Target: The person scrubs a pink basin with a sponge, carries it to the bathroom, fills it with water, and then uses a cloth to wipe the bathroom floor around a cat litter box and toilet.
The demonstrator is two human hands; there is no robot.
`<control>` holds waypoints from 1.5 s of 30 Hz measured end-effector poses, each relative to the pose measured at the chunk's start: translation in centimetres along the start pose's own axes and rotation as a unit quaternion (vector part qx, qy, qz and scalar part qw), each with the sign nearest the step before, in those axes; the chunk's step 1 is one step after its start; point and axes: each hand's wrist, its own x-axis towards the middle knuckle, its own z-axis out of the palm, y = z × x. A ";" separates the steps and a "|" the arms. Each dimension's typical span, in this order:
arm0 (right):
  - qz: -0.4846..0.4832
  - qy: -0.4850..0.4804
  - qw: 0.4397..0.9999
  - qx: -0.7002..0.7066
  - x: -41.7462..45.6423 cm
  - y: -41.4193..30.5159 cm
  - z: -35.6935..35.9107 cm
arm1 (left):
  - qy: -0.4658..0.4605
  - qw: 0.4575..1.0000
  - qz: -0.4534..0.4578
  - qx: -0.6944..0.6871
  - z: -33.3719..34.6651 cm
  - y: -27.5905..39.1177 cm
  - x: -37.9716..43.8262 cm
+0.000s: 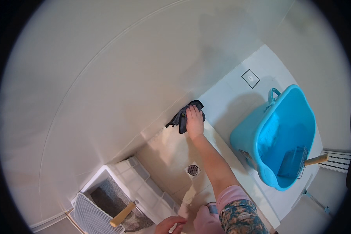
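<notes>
My right hand point(195, 121) presses with fingers spread on a dark grey cloth with black edging point(182, 118). The bunched cloth lies where the pale wall meets the floor, at the end of a raised ledge point(218, 136). At the bottom edge my left hand point(171, 224) is partly cut off, its fingers loosely bent and nothing visible in them. It is beside a white plastic litter box point(146, 187) holding grey litter point(111, 187). A tool's wooden handle point(122, 215) and a white mesh panel point(96, 215) lie over the box's near side.
A blue plastic tub point(248, 134) stands on the raised floor at right. Inside it a wire scoop point(294, 162) leans, its wooden handle over the rim. One round drain point(193, 170) lies below my forearm; a square drain cover point(250, 78) is farther off. My foot point(212, 207) shows below.
</notes>
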 end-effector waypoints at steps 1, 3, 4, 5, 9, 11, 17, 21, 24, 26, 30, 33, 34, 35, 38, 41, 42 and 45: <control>-0.041 -0.031 0.999 0.020 -0.9 -0.3 -0.2 | 0.000 1.000 -0.004 0.003 0.0 0.2 0.0; -0.120 -0.091 0.987 0.058 -3.1 -0.3 -1.2 | -0.002 1.000 -0.006 0.001 -0.1 0.0 -0.3; -0.114 -0.098 0.984 0.095 -3.4 0.4 -1.8 | -0.002 1.000 -0.002 0.000 -0.1 -0.3 -0.5; -0.080 -0.076 0.989 0.095 -2.8 0.7 -1.8 | -0.002 1.000 0.001 -0.002 -0.1 -0.4 -0.6; 0.072 -0.064 0.994 0.042 -0.2 0.0 -1.4 | 0.005 1.000 0.009 0.009 -0.3 0.0 -0.6; 0.082 -0.065 0.994 -0.041 0.4 -0.9 -0.9 | 0.014 1.000 0.013 0.009 0.4 -0.4 -0.5; -0.118 -0.104 0.987 -0.029 -4.2 2.6 -1.4 | -0.022 0.997 0.069 0.038 1.6 -2.1 -0.2; -0.015 -0.092 0.996 -0.002 -2.9 0.8 -2.3 | 0.025 0.995 0.093 0.032 1.5 -2.1 -0.6; 0.060 -0.062 0.996 -0.030 0.3 -0.2 -0.7 | 0.014 0.996 0.070 0.047 2.1 -2.2 -0.3; -0.013 -0.063 0.997 -0.041 -1.9 0.1 -0.3 | -0.011 0.996 0.060 0.070 2.1 -1.5 0.3; -0.125 -0.097 0.987 0.022 -7.0 -0.1 -1.8 | 0.022 0.994 0.077 0.077 2.0 -3.3 -1.0; -0.058 -0.067 0.994 0.059 -8.7 -2.1 -2.3 | 0.036 0.995 0.052 0.081 1.1 -3.2 -1.7; -0.024 -0.064 0.996 0.061 -8.6 -3.6 -2.4 | 0.045 0.995 0.030 0.087 1.2 -3.6 -2.2; 0.009 -0.061 0.996 0.064 -8.5 -5.1 -2.6 | 0.054 0.994 0.007 0.094 1.3 -3.9 -2.8; -0.088 -0.105 0.983 0.121 -9.4 -10.0 -3.5 | 0.063 0.996 -0.042 0.054 1.7 -4.4 -4.6; -0.244 -0.176 0.941 0.157 -13.5 -14.4 -1.8 | 0.073 0.996 -0.026 0.031 2.6 -5.5 -5.7; -0.279 -0.218 0.924 0.145 -13.8 -15.4 -1.2 | 0.071 0.997 -0.019 0.032 2.7 -5.6 -5.6; -0.366 -0.244 0.885 0.154 -13.9 -15.2 3.7 | 0.058 0.997 0.003 0.048 3.0 -5.3 -4.8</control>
